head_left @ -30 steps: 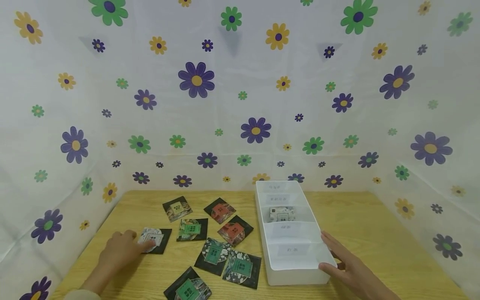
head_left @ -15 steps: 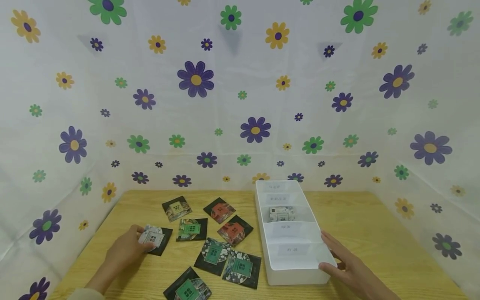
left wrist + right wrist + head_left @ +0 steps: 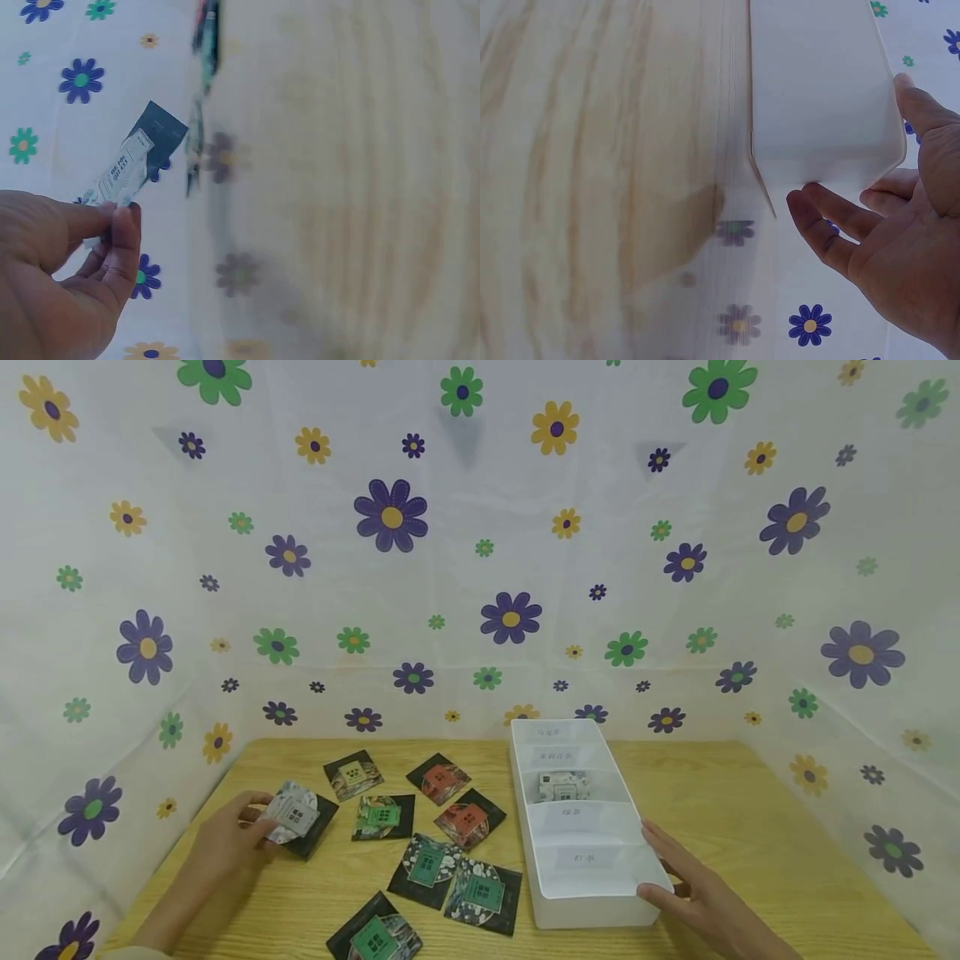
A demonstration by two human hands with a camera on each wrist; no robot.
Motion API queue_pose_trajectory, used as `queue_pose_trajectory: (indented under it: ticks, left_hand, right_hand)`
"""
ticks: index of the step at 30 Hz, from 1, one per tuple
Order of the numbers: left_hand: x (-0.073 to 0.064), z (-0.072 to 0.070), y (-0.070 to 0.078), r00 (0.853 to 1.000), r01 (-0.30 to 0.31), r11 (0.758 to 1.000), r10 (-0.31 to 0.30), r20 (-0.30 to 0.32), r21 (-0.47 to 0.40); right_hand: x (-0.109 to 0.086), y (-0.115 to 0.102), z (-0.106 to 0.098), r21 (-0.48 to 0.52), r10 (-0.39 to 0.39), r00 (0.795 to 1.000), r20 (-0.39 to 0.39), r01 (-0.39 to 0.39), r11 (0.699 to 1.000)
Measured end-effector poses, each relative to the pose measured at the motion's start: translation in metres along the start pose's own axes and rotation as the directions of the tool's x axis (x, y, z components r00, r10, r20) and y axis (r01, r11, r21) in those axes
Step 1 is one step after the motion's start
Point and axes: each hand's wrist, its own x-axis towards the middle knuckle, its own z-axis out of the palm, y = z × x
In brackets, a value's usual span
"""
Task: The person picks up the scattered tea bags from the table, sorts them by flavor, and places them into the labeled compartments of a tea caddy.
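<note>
A black sachet (image 3: 295, 814) with a pale patterned panel and white label is pinched between the thumb and fingers of my left hand (image 3: 228, 839). It is raised and tilted over the left side of the table. The left wrist view shows the same sachet (image 3: 157, 135) on edge above the fingertips of my left hand (image 3: 79, 262). On the right, my right hand (image 3: 693, 889) touches the near right corner of a white divided box (image 3: 596, 912), its fingers fairly straight. In the right wrist view, fingertips of the right hand (image 3: 900, 232) lie against the box wall (image 3: 825, 90).
Several flat sachets with green (image 3: 385, 816), red (image 3: 471, 818) and yellow (image 3: 353, 775) labels lie left of the box. One pale sachet (image 3: 564, 787) sits in the box's middle compartment. Labels mark the other compartments. A flowered cloth (image 3: 450, 568) surrounds the wooden table (image 3: 720, 793).
The left hand took hold of the pale-panelled sachet, lifted it off the table and drew it slightly left, tilting it. The right hand and box stayed put.
</note>
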Motion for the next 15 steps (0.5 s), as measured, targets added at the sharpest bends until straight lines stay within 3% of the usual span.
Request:
queue_pose_trajectory:
  ticks: [7, 15]
  left_hand:
    - [0.0, -0.008, 0.028, 0.994, -0.067, 0.997, 0.069, -0.08, 0.022]
    - [0.001, 0.002, 0.069, 0.988, -0.129, 0.984, 0.118, -0.098, -0.119]
  right_hand:
    - [-0.001, -0.001, 0.0, -0.003, -0.001, 1.0, -0.008, 0.001, 1.0]
    - [-0.001, -0.002, 0.001, -0.034, 0.005, 1.0, -0.024, -0.005, 0.999]
